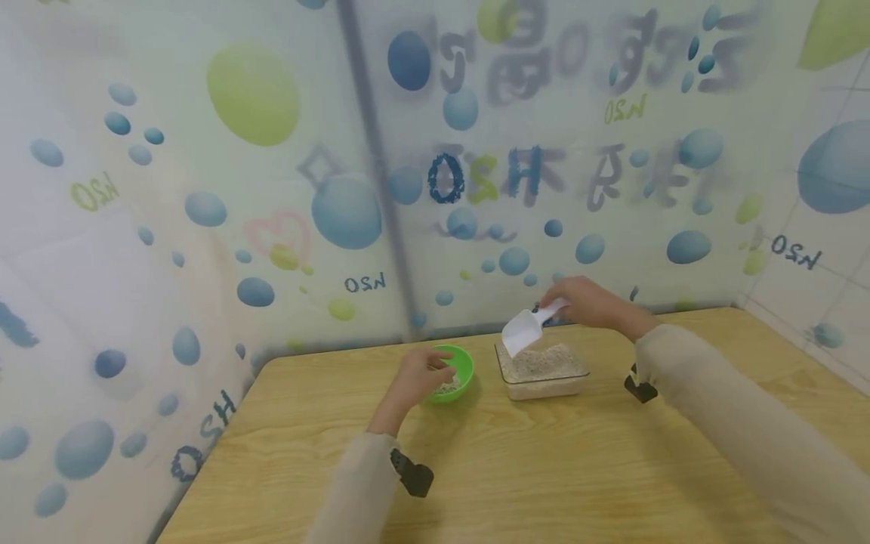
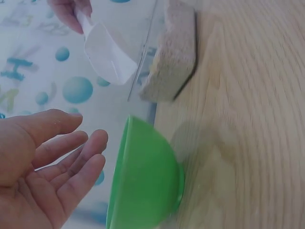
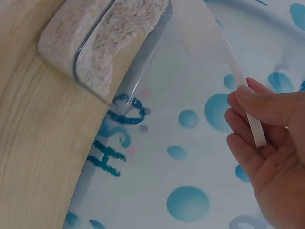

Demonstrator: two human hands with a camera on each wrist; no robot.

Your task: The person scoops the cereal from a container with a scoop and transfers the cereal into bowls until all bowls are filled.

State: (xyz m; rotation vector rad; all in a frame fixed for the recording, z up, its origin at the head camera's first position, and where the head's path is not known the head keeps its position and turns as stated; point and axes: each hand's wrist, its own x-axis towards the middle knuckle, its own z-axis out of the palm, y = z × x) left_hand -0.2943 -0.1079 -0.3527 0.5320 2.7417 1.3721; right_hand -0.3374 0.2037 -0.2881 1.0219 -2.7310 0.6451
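Note:
My right hand (image 1: 586, 302) grips the handle of a white plastic scoop (image 1: 522, 331), thumb on one side and fingers curled round the other in the right wrist view. The scoop is held above a clear rectangular container (image 1: 547, 391) filled with pale, speckled granules (image 1: 544, 363), its blade tilted down toward the left. My left hand (image 2: 52, 162) hovers over the near left rim of a green bowl (image 2: 147, 176), fingers loosely bent and holding nothing. Some pale grains (image 1: 448, 386) show inside the bowl, partly hidden by that hand.
Bowl and container stand side by side near the back edge of a wooden table (image 1: 516, 468). Right behind that edge hangs a pale sheet (image 1: 435, 249) printed with blue and green drops. Dark bands (image 1: 413, 474) sit at both wrists.

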